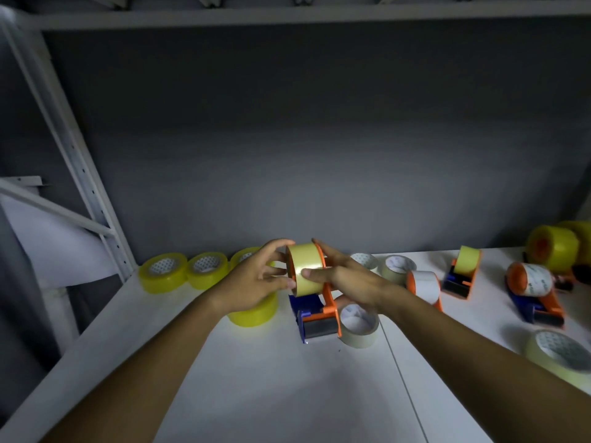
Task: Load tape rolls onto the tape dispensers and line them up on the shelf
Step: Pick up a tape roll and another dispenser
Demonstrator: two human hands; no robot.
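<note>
An orange and blue tape dispenser stands on the white shelf in the middle. A pale yellow tape roll sits upright on its orange hub. My left hand grips the roll's left face with fingers curled around it. My right hand holds the roll from the right, thumb across its front. Behind my right hand stands another dispenser with a white roll. Two more loaded dispensers, one at the back and one nearer, stand to the right.
Loose yellow rolls lie at the back left, one under my left wrist. Clear rolls lie near the dispenser, at the back and at the right edge. Big yellow rolls are stacked far right. A shelf post rises at left.
</note>
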